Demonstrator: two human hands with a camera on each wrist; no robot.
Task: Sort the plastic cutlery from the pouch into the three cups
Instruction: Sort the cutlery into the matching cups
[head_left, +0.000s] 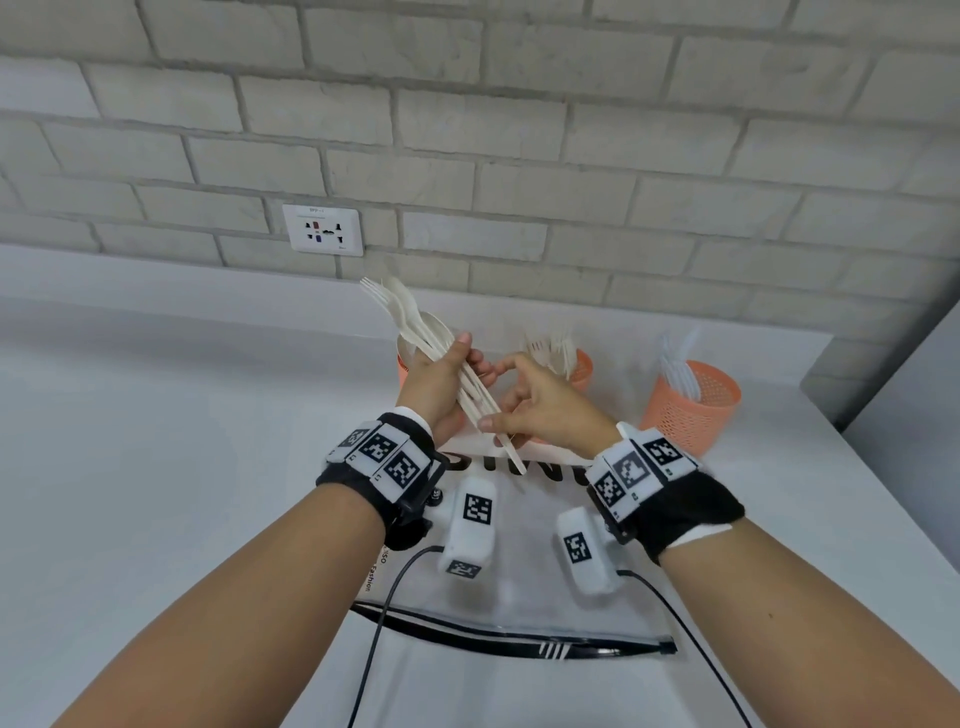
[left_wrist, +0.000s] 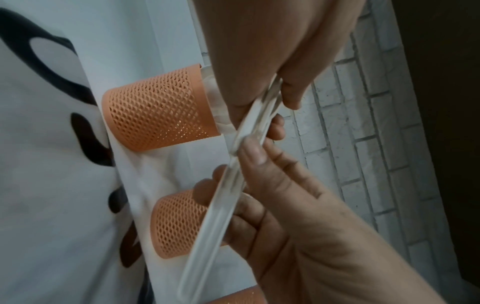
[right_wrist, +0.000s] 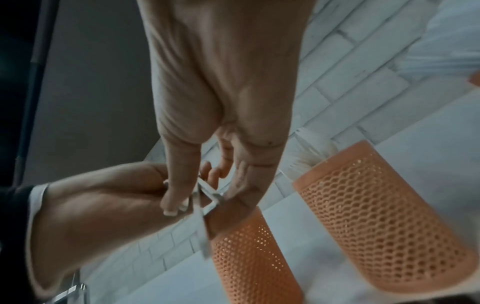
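My left hand (head_left: 470, 358) grips a bundle of white plastic cutlery (head_left: 415, 322), forks and spoons fanning up to the left. Its handles (left_wrist: 228, 195) point down toward me. My right hand (head_left: 496, 415) pinches one handle of that bundle between thumb (left_wrist: 250, 152) and fingers. Three orange mesh cups stand behind the hands. The left cup (head_left: 404, 366) is mostly hidden by my left hand, the middle cup (head_left: 583, 370) holds forks, and the right cup (head_left: 691, 410) holds knives. The clear pouch (head_left: 524, 587) with a black zipper lies flat under my wrists.
The white counter (head_left: 156, 467) ends at a pale brick wall with a socket (head_left: 322, 229). A grey side wall (head_left: 893, 415) closes the right end by the right cup. Two black cables (head_left: 382, 618) trail from my wrists over the pouch.
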